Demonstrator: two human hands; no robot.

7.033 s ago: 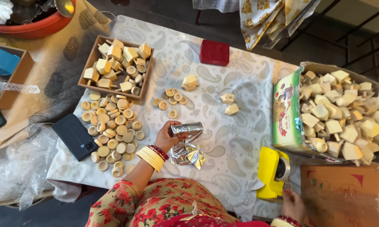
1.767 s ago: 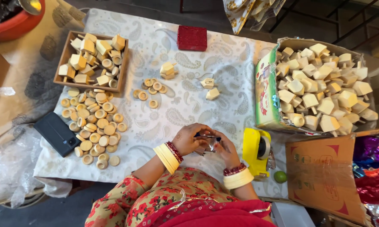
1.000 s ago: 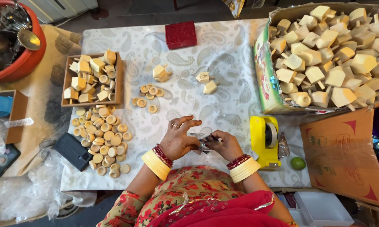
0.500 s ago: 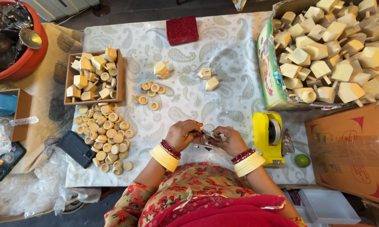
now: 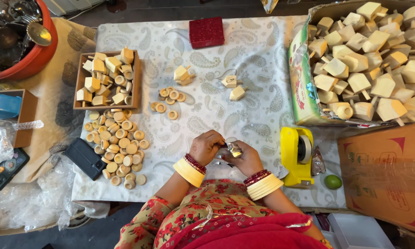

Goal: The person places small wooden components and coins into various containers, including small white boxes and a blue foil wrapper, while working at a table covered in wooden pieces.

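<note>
My left hand [image 5: 205, 146] and my right hand [image 5: 245, 159] meet at the near edge of the patterned cloth [image 5: 258, 50]. Together they pinch a small piece wrapped in shiny silver foil [image 5: 233, 148]. Both wrists carry yellow and red bangles. A heap of wooden rings [image 5: 119, 146] lies to the left of my left hand. A few more rings [image 5: 167, 99] and three loose wooden tops [image 5: 184, 74] lie farther out on the cloth.
A yellow tape dispenser [image 5: 296, 156] stands right of my right hand, a green lime [image 5: 333, 181] beside it. A cardboard box of wooden tops [image 5: 371, 55] fills the far right. A wooden tray [image 5: 107, 79], red box [image 5: 206, 32], black case [image 5: 84, 158] and phone [image 5: 7, 168] lie left.
My right hand has joined the left on the foil-wrapped piece, which is now smaller and tighter. The view has shifted a little; my hands stay at the near edge.
</note>
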